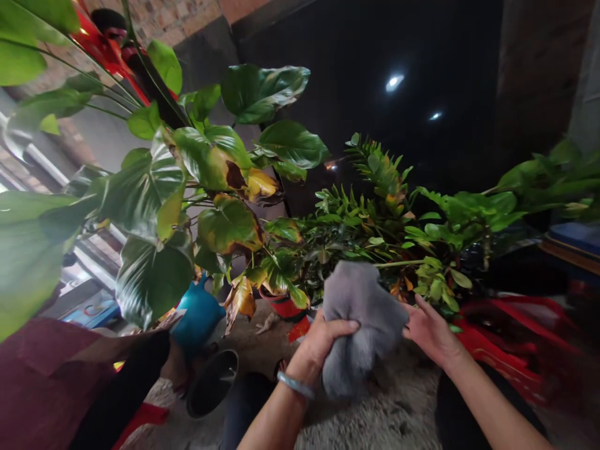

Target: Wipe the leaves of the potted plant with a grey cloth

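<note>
My left hand (323, 340) is closed around a grey fluffy cloth (359, 325), thumb across its front, a pale bracelet on the wrist. My right hand (431, 331) touches the cloth's right edge with the fingers partly spread toward a low plant with small green leaflets (389, 219). The cloth hangs in front of that plant. A big-leaved plant (187, 187) with yellow and brown patches on some leaves rises at the left.
A teal pot (199, 315) and a dark round pot (210, 381) stand on the ground at lower left. Red plastic items (506, 337) lie at the right. A brick wall (178, 15) and a dark glossy panel (398, 94) are behind. Rough concrete floor lies below.
</note>
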